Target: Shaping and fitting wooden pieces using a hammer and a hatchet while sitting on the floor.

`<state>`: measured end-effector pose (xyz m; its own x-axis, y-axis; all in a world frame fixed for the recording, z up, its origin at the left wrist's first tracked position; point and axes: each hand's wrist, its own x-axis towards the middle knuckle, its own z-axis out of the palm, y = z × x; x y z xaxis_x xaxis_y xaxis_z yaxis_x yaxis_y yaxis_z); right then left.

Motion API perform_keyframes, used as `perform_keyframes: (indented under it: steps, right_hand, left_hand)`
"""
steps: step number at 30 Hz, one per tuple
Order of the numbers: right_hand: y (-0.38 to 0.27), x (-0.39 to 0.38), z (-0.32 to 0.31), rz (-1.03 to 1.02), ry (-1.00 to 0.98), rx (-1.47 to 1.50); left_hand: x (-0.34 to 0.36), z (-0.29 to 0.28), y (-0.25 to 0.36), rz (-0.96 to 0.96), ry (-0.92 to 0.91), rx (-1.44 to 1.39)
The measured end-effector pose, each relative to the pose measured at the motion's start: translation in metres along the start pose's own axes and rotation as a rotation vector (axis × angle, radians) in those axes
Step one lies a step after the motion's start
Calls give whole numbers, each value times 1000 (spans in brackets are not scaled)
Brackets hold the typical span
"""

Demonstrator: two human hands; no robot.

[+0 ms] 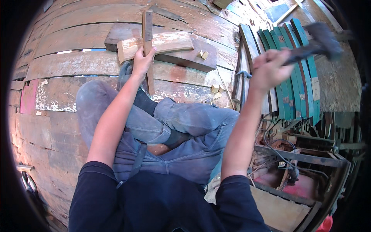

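Note:
My left hand (143, 62) is closed around a narrow brown wooden slat (147, 29), which is darker at its far end. The slat crosses a pale, scuffed length of wood (172, 41) that rests on a thick dark wooden block (189, 58). My right hand (272, 69) grips a hammer (309, 50), raised off to the right, with its dark head outward. Motion smears the hammer and that hand slightly. Wood chips (202, 55) lie on top of the block.
I sit cross-legged on a gapped plank floor (77, 63). A stack of green-painted slats (288, 73) stands at the right, with a tool with a blue-grey curved head (244, 73) beside it. At lower right is an open frame (305, 154) with cables. More chips (217, 92) lie near my leg.

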<state>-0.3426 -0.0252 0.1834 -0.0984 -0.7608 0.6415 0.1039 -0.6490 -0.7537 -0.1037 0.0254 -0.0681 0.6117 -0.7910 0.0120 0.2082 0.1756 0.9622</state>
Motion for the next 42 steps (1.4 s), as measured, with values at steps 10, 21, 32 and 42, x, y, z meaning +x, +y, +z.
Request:
perform_keyframes:
  steps: [10, 21, 32, 42]
  right_hand:
    - [203, -149, -61, 931, -226, -359]
    - [224, -158, -61, 708, -315, -418]
    - [199, -142, -64, 1099, -102, -10]
    - [177, -124, -63, 698, 54, -143]
  left_hand:
    - [-5, -3, 5, -46, -16, 12]
    - [10, -3, 3, -48, 77, -13]
    - [6, -40, 160, 264, -12, -315]
    - [32, -82, 135, 206, 125, -708]
